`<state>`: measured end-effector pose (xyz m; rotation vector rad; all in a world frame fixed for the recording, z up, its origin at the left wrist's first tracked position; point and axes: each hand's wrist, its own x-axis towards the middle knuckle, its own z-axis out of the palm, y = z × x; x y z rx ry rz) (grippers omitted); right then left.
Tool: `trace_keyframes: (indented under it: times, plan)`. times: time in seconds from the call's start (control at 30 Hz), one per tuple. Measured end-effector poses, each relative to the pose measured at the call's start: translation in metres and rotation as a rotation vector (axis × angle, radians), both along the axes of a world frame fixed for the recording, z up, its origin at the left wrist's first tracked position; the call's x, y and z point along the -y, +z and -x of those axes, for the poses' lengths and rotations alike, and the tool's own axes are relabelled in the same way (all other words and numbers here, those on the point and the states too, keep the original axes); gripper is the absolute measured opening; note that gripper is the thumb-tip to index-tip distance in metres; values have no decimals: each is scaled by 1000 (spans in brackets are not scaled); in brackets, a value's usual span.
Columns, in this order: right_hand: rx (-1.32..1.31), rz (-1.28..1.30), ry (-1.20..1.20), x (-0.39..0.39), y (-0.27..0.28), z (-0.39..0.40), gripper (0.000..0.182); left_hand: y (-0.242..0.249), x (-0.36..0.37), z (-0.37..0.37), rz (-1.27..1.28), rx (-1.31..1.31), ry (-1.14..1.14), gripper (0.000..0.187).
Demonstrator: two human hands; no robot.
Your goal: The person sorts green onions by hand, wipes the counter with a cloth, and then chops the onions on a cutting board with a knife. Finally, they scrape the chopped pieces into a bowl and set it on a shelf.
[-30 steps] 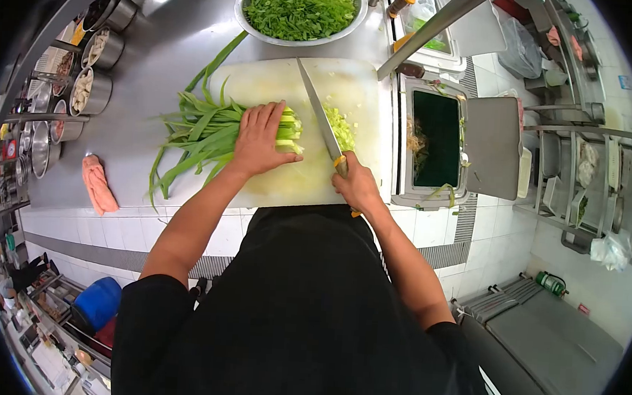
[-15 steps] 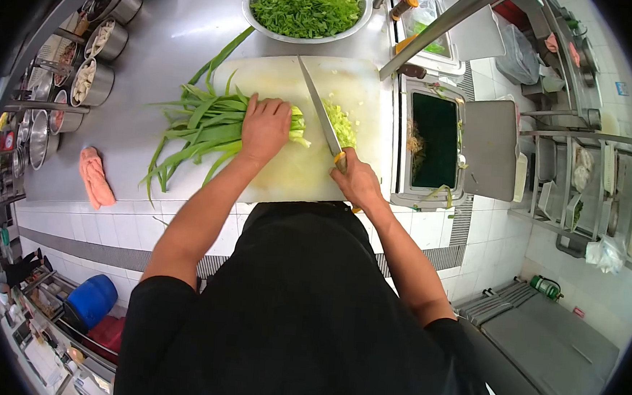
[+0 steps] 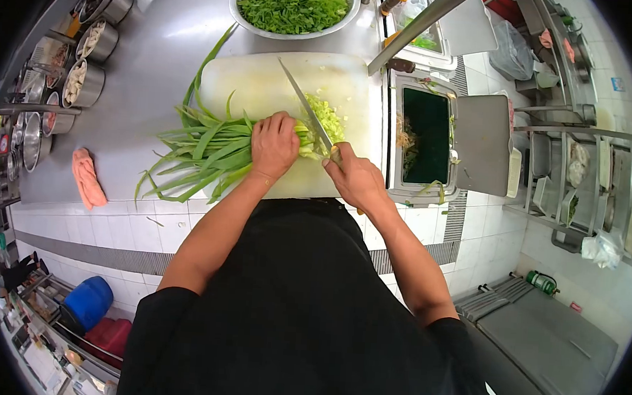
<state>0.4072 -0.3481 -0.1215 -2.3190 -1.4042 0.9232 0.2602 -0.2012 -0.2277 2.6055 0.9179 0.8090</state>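
Note:
A bunch of long green onions (image 3: 207,144) lies across the left part of a white cutting board (image 3: 244,77), its leaves spreading over the steel counter. My left hand (image 3: 274,146) is wrapped round the bunch near its pale ends. In my right hand (image 3: 355,177) is the handle of a long knife (image 3: 306,104), its blade slanting up and left, beside the cut ends of the bunch. Chopped pale green pieces (image 3: 325,117) lie on the board right of the blade.
A steel bowl (image 3: 353,14) of chopped greens stands behind the board. Right of the board is a dark bin (image 3: 427,139) with scraps at its rim. A pink cloth (image 3: 88,178) lies at the counter's front left, near metal pots (image 3: 84,85).
My left hand and the onions have moved right and down on the board, closer to the blade. The knife now lies against the chopped pieces. The whole view has shifted slightly.

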Motion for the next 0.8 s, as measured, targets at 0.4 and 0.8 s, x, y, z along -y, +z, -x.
trace_keyframes:
  times: [0.4,0.8]
  plan:
    - [54,199,190,28,76,1,34,0,2,-4,-22,-23,8,24]
    - [72,128,160,-18,32,-2,31,-1,0,-5,-9,-16,17,24]
